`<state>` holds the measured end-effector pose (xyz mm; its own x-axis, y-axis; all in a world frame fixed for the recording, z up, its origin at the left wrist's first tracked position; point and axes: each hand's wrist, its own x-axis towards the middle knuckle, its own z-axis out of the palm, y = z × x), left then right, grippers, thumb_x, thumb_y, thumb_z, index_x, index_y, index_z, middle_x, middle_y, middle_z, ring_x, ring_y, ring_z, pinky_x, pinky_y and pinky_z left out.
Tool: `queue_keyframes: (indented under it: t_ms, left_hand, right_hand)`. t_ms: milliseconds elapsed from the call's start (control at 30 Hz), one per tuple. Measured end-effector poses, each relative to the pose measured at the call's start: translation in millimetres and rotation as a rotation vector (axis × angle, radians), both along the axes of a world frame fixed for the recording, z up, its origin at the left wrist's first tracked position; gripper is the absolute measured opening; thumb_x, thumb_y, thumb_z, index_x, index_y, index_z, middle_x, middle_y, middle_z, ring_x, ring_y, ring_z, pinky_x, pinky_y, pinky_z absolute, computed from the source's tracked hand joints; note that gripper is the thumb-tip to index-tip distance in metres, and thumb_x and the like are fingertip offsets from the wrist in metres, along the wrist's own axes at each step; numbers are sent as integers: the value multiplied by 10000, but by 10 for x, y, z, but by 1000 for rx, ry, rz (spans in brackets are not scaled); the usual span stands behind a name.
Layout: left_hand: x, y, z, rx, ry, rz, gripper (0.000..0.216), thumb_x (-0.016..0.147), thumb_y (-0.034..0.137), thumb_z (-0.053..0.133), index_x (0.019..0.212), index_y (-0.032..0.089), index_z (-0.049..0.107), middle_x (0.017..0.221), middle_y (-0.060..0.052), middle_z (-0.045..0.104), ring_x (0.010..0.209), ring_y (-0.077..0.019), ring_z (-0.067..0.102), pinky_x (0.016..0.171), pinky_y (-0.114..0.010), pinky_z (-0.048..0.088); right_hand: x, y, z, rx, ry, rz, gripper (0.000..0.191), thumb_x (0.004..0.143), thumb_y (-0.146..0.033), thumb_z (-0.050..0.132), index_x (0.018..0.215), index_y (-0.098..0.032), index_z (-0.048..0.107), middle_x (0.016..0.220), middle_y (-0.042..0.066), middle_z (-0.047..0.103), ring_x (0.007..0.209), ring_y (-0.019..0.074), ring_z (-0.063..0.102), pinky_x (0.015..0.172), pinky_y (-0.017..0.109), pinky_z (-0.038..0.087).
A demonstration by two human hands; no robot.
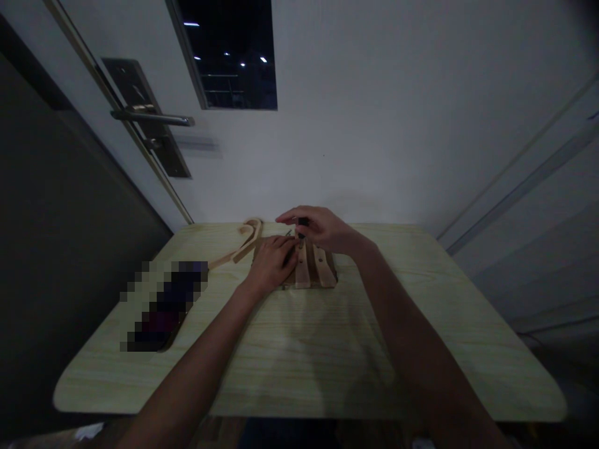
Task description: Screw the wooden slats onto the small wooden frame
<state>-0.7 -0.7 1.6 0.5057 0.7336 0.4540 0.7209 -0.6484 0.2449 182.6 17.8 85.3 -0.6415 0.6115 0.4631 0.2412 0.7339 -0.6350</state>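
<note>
A small wooden assembly (313, 274) lies on the table in front of me, with pale slats that have round holes. My left hand (272, 260) rests over its left side, fingers bent and holding the wood down. Above the far end of one slat, my right hand (327, 229) pinches a short black-handled tool, apparently a screwdriver (303, 223), held upright between thumb and fingers. Its lower tip is too small and dim to make out. A thin dark piece sticks out near my left fingertips.
Curved wooden pieces (248, 240), one hook-shaped, lie left of the assembly. A pixelated phone-like object (171, 305) is on the left of the pale wooden table (421, 362). Behind stands a white door with a metal handle (154, 118) and a dark window (229, 56).
</note>
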Motion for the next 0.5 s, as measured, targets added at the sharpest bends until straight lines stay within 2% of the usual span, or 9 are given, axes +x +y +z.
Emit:
queue_keyframes:
  t_ms: [133, 367, 500]
  left_hand:
    - [-2, 11, -11, -7, 1, -9, 346, 969, 305, 457, 1222, 150, 635, 1241, -127, 667, 1159, -290, 582, 1019, -486, 462]
    - [2, -9, 6, -15, -25, -20, 353, 965, 291, 464, 1255, 165, 623, 1260, -132, 658, 1162, -286, 588, 1024, -498, 464]
    - [7, -12, 6, -3, -13, -11, 347, 964, 287, 472, 1245, 157, 629, 1226, -132, 670, 1147, -295, 590, 1010, -497, 470]
  right_hand:
    - [2, -17, 3, -16, 14, 48, 432, 768, -66, 454, 1153, -179, 613, 1206, 103, 664, 1129, 191, 613, 997, 383, 472]
    - [19, -41, 16, -53, 57, -186, 216, 778, -140, 571, 986, -195, 596, 860, 16, 660, 795, 145, 608, 760, 296, 486]
    - [6, -31, 30, -38, 74, -201, 96, 776, -198, 651, 868, -175, 633, 803, 11, 656, 753, 135, 600, 730, 274, 469]
